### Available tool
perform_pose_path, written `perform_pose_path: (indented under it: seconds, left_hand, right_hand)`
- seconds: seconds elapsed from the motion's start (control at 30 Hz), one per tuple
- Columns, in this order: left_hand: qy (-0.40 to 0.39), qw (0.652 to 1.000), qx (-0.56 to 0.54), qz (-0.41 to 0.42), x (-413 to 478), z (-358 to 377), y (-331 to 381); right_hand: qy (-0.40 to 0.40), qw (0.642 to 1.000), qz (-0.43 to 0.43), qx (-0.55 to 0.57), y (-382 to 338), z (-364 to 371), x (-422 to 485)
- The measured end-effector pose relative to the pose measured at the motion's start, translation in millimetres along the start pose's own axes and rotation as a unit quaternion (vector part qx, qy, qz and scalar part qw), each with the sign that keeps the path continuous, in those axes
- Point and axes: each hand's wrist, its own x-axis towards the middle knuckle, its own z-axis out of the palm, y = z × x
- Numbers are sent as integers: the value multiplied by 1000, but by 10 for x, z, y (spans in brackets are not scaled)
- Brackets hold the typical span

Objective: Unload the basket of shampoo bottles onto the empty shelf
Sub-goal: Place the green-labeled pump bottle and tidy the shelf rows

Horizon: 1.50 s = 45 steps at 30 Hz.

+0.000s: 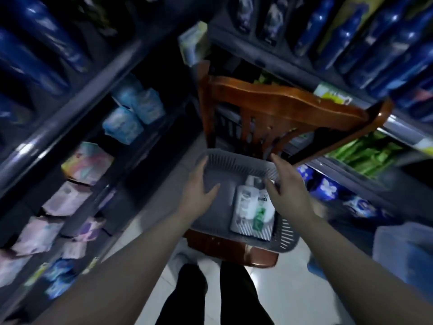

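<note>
A grey slotted plastic basket rests on the seat of a brown wooden chair. Inside it, on the right side, lie two shampoo bottles: a white one and one with a green label. The basket's left half shows bare floor. My left hand hovers over the basket's left part, fingers spread, holding nothing. My right hand is over the basket's far right rim, just above the bottles, fingers apart. Whether it touches the rim I cannot tell. The picture is blurred.
Dark shelves on the left hold soft packs in blue, pink and white. Shelves at the right and top carry dark blue bottles and green packs. A pale blue bag sits at the right. My dark trouser legs stand on white tiles.
</note>
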Motion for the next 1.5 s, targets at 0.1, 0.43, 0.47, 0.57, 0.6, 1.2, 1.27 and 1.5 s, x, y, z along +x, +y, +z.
perform_pose_path:
  seconds: [0.1, 0.43, 0.47, 0.57, 0.6, 1.2, 1.27, 1.5]
  left_hand:
    - [-61, 998, 12, -34, 214, 434, -222]
    - [-226, 964, -1, -138, 704, 1955, -929]
    - [-228, 962, 4, -147, 728, 2093, -955]
    - [-209, 961, 35, -179, 784, 2438, -982]
    - [-196, 961, 51, -189, 797, 2520, -991]
    - [-117, 952, 246, -140, 941, 2393, -1399]
    - [-123, 952, 241, -146, 966, 2384, -1441]
    - [-167, 958, 177, -150, 1114, 2133, -1592]
  right_hand:
    - [-8, 999, 54, 5, 429, 268, -79]
    - [-98, 976, 195, -1, 1437, 1364, -120]
    - [-107, 972, 207, -4, 1505, 1465, -102]
    - [-126, 959, 254, -20, 1682, 1701, -52]
    - [-128, 955, 266, -23, 1727, 1758, -43]
    - [-30, 921, 366, 131, 1756, 2099, 35]
    - [-16, 912, 375, 165, 1767, 2124, 28]
    - [-22, 866, 448, 219, 1810, 2132, 148]
